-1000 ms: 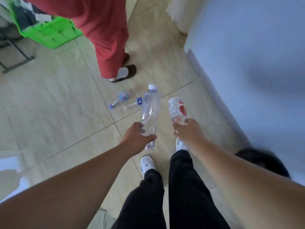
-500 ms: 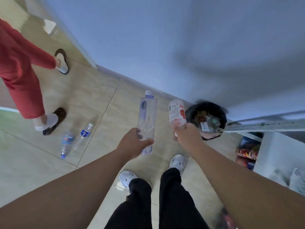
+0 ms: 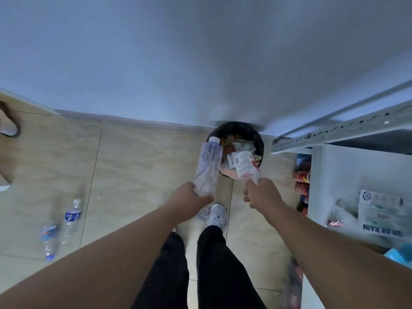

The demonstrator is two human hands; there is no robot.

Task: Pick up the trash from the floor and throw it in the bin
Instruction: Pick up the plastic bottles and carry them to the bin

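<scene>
My left hand (image 3: 189, 200) grips a tall clear plastic bottle (image 3: 207, 172) with a white cap, held upright and leaning toward the bin. A smaller bottle with a white and red label (image 3: 245, 167) is in my right hand (image 3: 262, 192), its far end over the bin's opening. The black round bin (image 3: 259, 139) stands against the wall straight ahead, with mixed trash inside. Two small clear bottles with blue labels (image 3: 71, 217) (image 3: 49, 238) lie on the tiled floor at the left.
A grey metal shelf unit (image 3: 334, 134) stands right of the bin, with red packets (image 3: 301, 177) low down and plastic-wrapped packs (image 3: 379, 210) on a shelf. Another person's slippered foot (image 3: 9, 121) is at the far left. My own legs and white shoe (image 3: 217, 216) are below.
I have turned right and stepped closer: the bin has come to the centre ahead, and both bottles now reach toward its opening. The other person has slid out to the left edge.
</scene>
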